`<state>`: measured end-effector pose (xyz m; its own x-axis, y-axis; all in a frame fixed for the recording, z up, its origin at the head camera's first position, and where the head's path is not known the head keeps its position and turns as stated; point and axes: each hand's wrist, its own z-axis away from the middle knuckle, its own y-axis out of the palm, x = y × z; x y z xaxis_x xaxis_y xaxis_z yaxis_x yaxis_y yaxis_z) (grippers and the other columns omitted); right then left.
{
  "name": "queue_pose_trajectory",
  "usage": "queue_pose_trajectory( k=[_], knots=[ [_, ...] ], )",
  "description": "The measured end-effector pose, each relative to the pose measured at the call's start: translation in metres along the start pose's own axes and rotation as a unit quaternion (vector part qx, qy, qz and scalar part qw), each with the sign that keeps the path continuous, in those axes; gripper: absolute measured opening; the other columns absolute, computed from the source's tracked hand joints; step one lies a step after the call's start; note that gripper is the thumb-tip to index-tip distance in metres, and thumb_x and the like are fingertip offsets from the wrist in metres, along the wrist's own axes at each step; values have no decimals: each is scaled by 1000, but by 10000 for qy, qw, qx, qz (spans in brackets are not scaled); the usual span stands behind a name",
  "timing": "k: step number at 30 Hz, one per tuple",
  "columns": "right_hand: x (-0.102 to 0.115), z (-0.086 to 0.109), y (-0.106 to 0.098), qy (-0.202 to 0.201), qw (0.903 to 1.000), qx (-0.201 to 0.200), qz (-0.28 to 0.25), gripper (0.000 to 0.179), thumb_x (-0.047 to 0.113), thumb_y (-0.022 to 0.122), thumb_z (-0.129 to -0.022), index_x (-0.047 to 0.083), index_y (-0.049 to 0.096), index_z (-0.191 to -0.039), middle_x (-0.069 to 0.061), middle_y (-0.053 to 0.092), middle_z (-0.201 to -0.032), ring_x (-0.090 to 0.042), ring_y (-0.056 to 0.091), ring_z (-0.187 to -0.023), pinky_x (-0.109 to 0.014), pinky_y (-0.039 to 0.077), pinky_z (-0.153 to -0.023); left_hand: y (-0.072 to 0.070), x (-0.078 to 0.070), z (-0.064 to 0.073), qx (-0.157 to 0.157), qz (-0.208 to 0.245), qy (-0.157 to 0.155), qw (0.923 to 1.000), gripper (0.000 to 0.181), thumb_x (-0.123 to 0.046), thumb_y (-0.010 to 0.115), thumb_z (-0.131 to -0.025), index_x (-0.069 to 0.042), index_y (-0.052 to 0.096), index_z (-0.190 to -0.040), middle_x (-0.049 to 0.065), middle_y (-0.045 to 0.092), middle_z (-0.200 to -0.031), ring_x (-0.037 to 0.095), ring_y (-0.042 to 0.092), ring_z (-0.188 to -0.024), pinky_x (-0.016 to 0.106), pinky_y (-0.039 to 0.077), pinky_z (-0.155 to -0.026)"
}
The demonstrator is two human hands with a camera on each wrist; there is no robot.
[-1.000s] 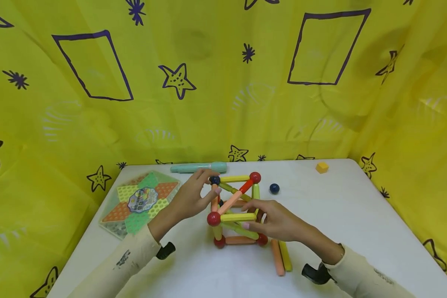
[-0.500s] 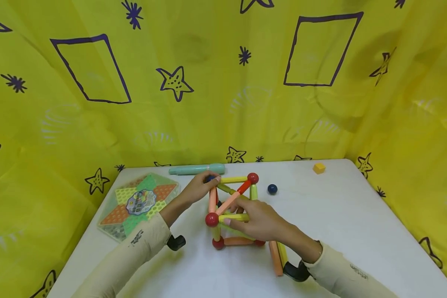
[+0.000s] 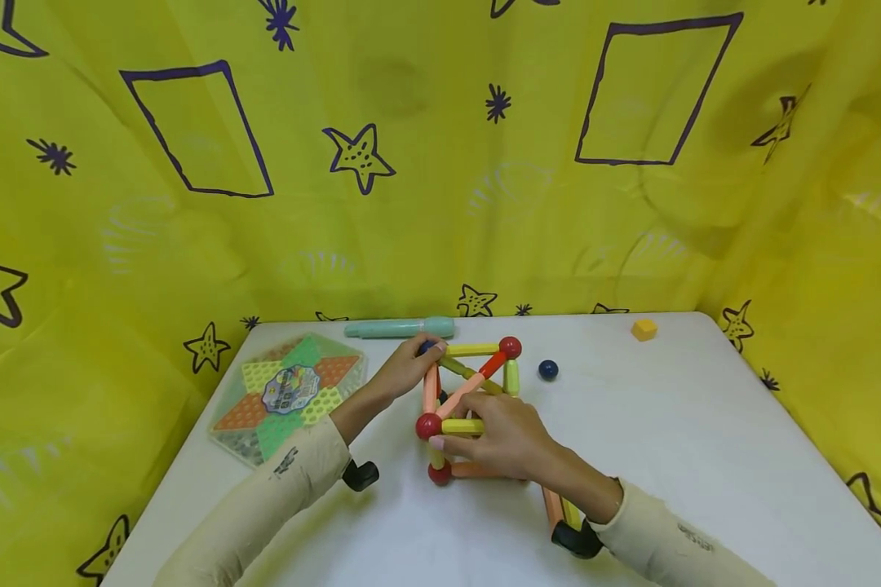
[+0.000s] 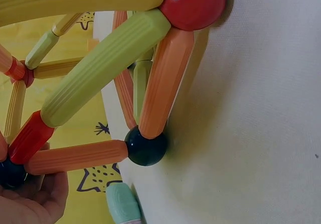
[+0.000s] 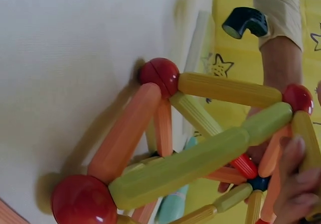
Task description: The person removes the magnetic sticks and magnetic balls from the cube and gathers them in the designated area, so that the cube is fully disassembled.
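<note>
A box-shaped frame of ridged sticks and balls stands on the white table. My left hand (image 3: 400, 371) pinches the dark blue ball (image 4: 12, 175) at its upper back left corner. A red stick (image 4: 31, 137) and an orange stick (image 4: 77, 156) meet at that ball. My right hand (image 3: 510, 432) grips the yellow stick (image 3: 461, 425) at the top front, its thumb close to the red corner ball (image 3: 429, 426). In the right wrist view, a long green stick (image 5: 175, 166) slants across the front face between two red balls. My right palm hides the frame's right side in the head view.
A Chinese checkers box (image 3: 289, 391) lies on the left. Behind the frame are a teal marker-like tube (image 3: 400, 328) and a loose blue ball (image 3: 548, 370). A yellow cube (image 3: 644, 329) sits at the back right. Loose orange and yellow sticks (image 3: 553, 505) lie under my right wrist.
My right hand has moved left along the top front yellow stick, toward the red corner ball. My left thumb has come up onto the blue ball. The frame stays in place.
</note>
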<state>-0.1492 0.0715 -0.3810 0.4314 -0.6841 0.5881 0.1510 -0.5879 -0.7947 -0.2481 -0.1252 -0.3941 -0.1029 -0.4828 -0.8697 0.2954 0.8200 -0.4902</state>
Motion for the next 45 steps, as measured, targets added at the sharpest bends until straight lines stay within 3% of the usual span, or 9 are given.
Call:
queue_pose_trajectory(
  k=[7, 19, 22, 25, 30, 33, 37, 40, 45],
  knots=[
    [-2, -4, 8, -156, 9994, -260, 191, 44, 65, 70, -83, 25, 79, -97, 14, 72, -91, -3, 55, -83, -25, 45, -63, 1, 1, 0, -64, 15, -20, 10000, 41, -40, 48, -106, -9, 57, -132, 11, 61, -115, 21, 56, -97, 37, 45, -86],
    [-1, -2, 5, -362, 9984, -419, 119, 39, 60, 72, -84, 22, 79, -88, 15, 69, -78, -2, 51, -73, -21, 42, -58, 2, 0, 0, -27, 38, 95, 9999, 41, -40, 45, -107, -9, 57, -131, 11, 60, -116, 21, 54, -96, 37, 42, -86],
    [-5, 0, 0, -384, 9990, -121, -186, 32, 57, 72, -87, 25, 71, -83, 16, 61, -73, -5, 50, -72, -22, 41, -58, 2, 1, 0, -19, 4, 163, 9999, 41, -38, 45, -108, -8, 56, -133, 12, 60, -116, 21, 54, -96, 37, 43, -84],
    [-13, 4, -9, -532, 9941, 492, -810, 22, 47, 72, -91, 26, 64, -88, 13, 57, -80, -10, 51, -76, -24, 42, -63, 3, 1, -1, -47, -26, 196, 9998, 40, -37, 45, -108, -8, 56, -133, 12, 61, -115, 21, 56, -96, 36, 45, -83],
    [-34, 13, -30, -714, 9637, 1688, -1941, 15, 25, 64, -99, 15, 65, -110, 1, 60, -99, -16, 55, -87, -24, 48, -71, 3, 2, -1, -76, -47, 185, 9998, 39, -36, 45, -108, -8, 57, -132, 12, 62, -113, 20, 56, -94, 34, 45, -82],
    [-48, 22, -40, -665, 9519, 1939, -2278, 20, 23, 58, -103, 8, 65, -115, -5, 61, -98, -18, 58, -89, -26, 51, -76, 2, 4, 0, -72, -59, 199, 9998, 39, -36, 45, -108, -7, 57, -132, 12, 62, -113, 20, 56, -94, 33, 46, -81],
    [-69, 36, -51, -645, 9634, 1503, -2126, 19, 23, 59, -103, 8, 68, -112, -4, 63, -99, -17, 60, -90, -28, 52, -83, 2, 6, 0, -24, -58, 265, 9996, 40, -36, 46, -107, -6, 56, -132, 13, 62, -114, 20, 57, -94, 33, 46, -80],
    [-85, 46, -57, -361, 9761, 1083, -1851, 15, 24, 62, -101, 13, 69, -108, -1, 62, -93, -14, 57, -85, -27, 51, -74, 1, 5, 0, 35, -45, 307, 9995, 41, -37, 46, -108, -6, 56, -132, 14, 62, -114, 20, 57, -94, 33, 46, -80],
    [-112, 62, -60, 209, 9790, 894, -1818, 37, 26, 65, -99, 9, 57, -131, 0, 56, -79, -8, 51, -65, -24, 44, -59, 0, 4, 1, 139, -8, 369, 9992, 41, -37, 44, -108, -5, 55, -132, 15, 62, -114, 21, 58, -94, 33, 46, -80]
  ],
)
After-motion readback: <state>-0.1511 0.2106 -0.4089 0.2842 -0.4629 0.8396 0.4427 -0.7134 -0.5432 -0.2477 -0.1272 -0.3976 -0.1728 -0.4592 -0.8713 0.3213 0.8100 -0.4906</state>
